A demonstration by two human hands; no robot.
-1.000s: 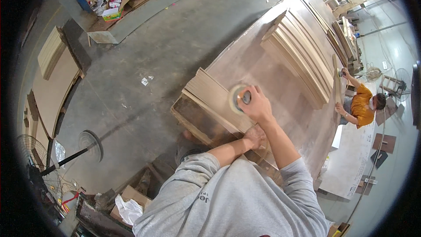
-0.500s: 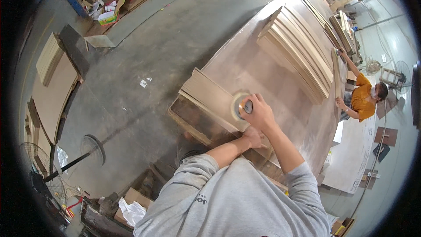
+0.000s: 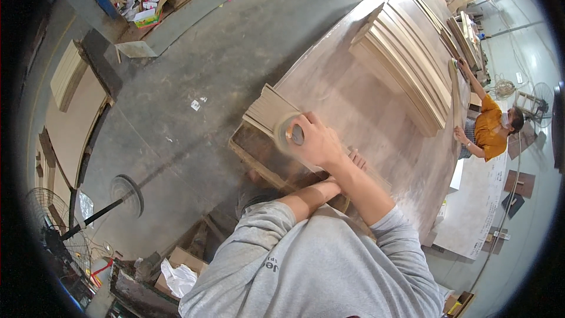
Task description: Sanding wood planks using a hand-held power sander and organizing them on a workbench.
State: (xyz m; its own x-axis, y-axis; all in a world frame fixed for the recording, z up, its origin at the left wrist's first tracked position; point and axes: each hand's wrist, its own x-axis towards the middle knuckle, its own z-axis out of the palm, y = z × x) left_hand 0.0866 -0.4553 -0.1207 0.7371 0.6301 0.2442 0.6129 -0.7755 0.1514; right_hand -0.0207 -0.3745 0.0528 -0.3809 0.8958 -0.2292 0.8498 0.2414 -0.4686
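My right hand (image 3: 318, 143) is closed over the top of a round handheld orbital sander (image 3: 296, 136). Its pad is blurred and rests on the end of a long pale wooden board (image 3: 268, 112) by the bench's near left corner. Other thin boards lie stacked beneath and beside it there. My left hand (image 3: 355, 164) lies across the board farther right, under my right forearm. Its fingertips show past the forearm, stretched out on the wood; the rest of the hand is mostly hidden.
A stack of long wooden strips (image 3: 403, 70) lies on the broad bench (image 3: 329, 73). Across it, a person in an orange top (image 3: 491, 126) works with a handheld tool. A pedestal fan (image 3: 56, 224) stands at lower left, its round base (image 3: 127, 196) on the floor.
My right hand and the sander have moved left along the board toward its end. My left hand's fingertips now show beyond my right forearm. The other person's hands have hardly moved.
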